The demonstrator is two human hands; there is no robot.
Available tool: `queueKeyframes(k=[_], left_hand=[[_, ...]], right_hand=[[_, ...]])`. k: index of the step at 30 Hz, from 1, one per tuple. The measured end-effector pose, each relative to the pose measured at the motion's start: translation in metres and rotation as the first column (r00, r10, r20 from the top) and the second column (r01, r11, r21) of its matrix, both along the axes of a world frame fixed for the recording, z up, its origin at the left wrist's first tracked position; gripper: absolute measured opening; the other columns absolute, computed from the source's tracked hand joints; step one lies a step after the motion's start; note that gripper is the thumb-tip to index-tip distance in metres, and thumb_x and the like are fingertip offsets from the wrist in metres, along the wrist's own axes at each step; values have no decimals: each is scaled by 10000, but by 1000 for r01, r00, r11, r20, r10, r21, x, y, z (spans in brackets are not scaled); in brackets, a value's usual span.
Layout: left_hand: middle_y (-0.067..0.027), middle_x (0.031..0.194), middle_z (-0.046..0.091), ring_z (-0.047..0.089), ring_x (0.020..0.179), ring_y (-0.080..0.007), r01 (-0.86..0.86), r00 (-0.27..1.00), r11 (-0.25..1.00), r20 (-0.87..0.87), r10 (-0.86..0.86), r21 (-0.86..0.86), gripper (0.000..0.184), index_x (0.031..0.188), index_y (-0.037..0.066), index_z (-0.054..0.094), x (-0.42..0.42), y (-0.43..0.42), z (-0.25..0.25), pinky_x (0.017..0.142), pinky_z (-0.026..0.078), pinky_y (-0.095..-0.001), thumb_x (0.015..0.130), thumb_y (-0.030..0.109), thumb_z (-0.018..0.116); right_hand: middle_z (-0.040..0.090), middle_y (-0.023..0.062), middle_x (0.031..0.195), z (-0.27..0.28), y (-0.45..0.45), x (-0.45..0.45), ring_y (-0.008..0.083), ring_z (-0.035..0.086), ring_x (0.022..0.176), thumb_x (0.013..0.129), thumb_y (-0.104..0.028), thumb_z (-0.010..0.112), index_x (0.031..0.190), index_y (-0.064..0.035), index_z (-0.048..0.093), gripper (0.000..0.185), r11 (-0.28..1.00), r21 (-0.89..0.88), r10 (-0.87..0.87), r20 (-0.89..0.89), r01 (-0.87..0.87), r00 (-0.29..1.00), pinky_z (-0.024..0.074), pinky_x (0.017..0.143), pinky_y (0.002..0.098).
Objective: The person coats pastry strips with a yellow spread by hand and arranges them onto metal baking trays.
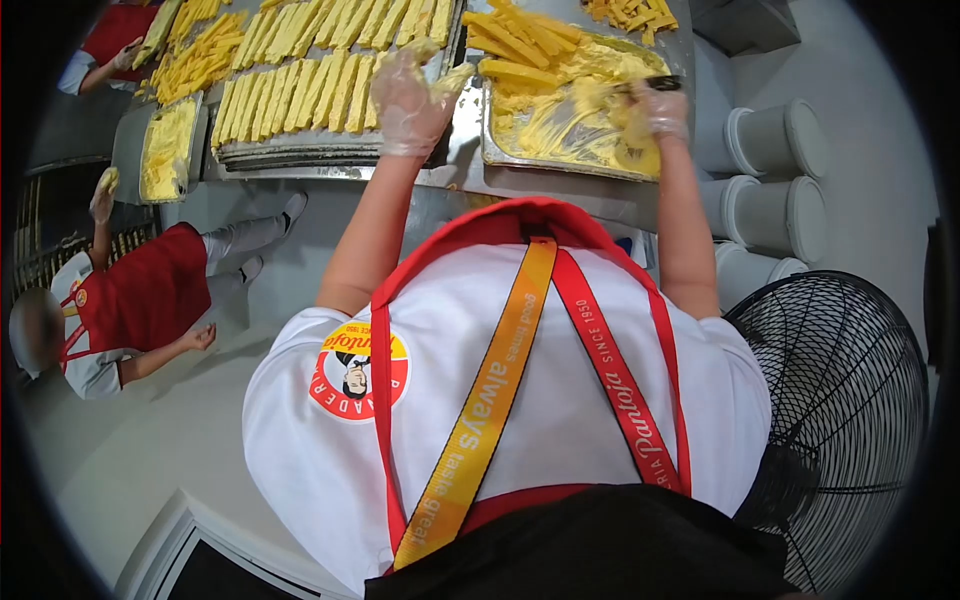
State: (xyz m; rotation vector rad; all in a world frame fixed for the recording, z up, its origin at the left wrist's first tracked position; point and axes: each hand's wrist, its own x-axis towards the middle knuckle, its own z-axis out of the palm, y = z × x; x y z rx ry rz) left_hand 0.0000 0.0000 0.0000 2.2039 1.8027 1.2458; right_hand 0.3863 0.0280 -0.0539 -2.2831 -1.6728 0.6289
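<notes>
My left hand (412, 105), in a clear plastic glove smeared with yellow cream, is raised by the near right corner of a tray with rows of cream-coated bread sticks (290, 98). Its thumb stands apart from the fingers, and nothing shows between them. My right hand (662, 108), gloved too, is closed around the black handle (664, 83) of a spreading tool. That hand is over the right side of a metal tray (560, 169) of pale yellow cream (575, 120). The tool's blade is blurred against the cream. Uncoated yellow sticks (515, 50) lie at this tray's back left.
More yellow sticks (205, 60) are heaped at the far left, near a smaller cream tray (168, 150). A co-worker in a red apron (140, 285) stands left; another person's arm shows behind. White buckets (765, 215) and a black fan (835, 390) are at right.
</notes>
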Motion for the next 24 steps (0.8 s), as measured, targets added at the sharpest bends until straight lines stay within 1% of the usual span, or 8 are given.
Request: queueKeyframes(k=[2, 4, 7, 10, 13, 18, 22, 24], left_hand=[[-176, 1010, 624, 593, 964, -305, 57, 993, 988, 111, -41, -144, 542, 994, 38, 588, 10, 13, 0, 795, 462, -408, 707, 478, 719], [-182, 991, 635, 611, 915, -316, 22, 975, 999, -220, -30, -36, 589, 1029, 22, 585, 13, 44, 25, 771, 478, -397, 695, 487, 724], [-212, 983, 630, 609, 908, -324, -4, 959, 990, -281, -36, -138, 546, 1046, 36, 606, 78, 41, 61, 778, 468, -411, 751, 494, 646], [-224, 918, 636, 609, 867, -344, 74, 989, 953, -97, -107, -295, 477, 996, 44, 644, 196, 39, 95, 763, 462, -429, 787, 471, 592], [-224, 911, 632, 605, 864, -354, 183, 967, 936, -115, -226, -300, 436, 872, 39, 667, 288, 55, 70, 752, 463, -430, 765, 458, 614], [-211, 923, 640, 610, 867, -342, 67, 990, 941, -98, -105, -331, 410, 836, 49, 680, 389, 32, 127, 748, 467, -420, 740, 446, 640], [-199, 923, 647, 615, 869, -329, -30, 996, 951, -89, 2, -309, 412, 877, 62, 689, 415, 22, 138, 751, 470, -415, 732, 445, 649], [-185, 922, 651, 616, 875, -318, 42, 999, 937, 12, -40, -347, 431, 913, 71, 689, 407, 26, 139, 760, 473, -414, 723, 457, 654]], right_hand=[[656, 170, 875, 7, 1, 5, 313, 633, 800, 774, -367, 634, 945, -46, 639, 364, 972, 233, -86, 185, 42, 979, 497, 740, 379], [658, 141, 709, 2, -21, -11, 289, 631, 639, 780, -301, 635, 781, -3, 656, 299, 773, 591, -226, -87, 232, 970, 493, 637, 386], [651, 142, 693, 14, -64, -23, 304, 630, 630, 789, -328, 624, 755, -12, 638, 318, 712, 701, 291, -243, -40, 925, 501, 620, 392], [658, 139, 733, 29, -88, 65, 301, 631, 648, 789, -330, 620, 736, -22, 624, 312, 830, 502, 414, -264, -243, 871, 504, 614, 396], [663, 145, 798, 5, -65, 203, 291, 636, 692, 786, -326, 625, 749, -29, 630, 299, 964, 221, -89, -254, 147, 963, 506, 620, 388], [646, 131, 775, 100, -86, 290, 257, 613, 668, 762, -234, 666, 845, -48, 624, 208, 765, 585, 190, 197, -271, 962, 506, 642, 343], [650, 165, 948, 115, -92, 306, 279, 623, 858, 751, -390, 678, 1023, -1, 598, 482, 937, 272, 332, -502, -219, 798, 490, 762, 362], [654, 144, 827, 98, -75, 311, 253, 623, 759, 756, -340, 697, 910, 20, 614, 401, 979, 179, 159, -383, -96, 910, 495, 694, 355]])
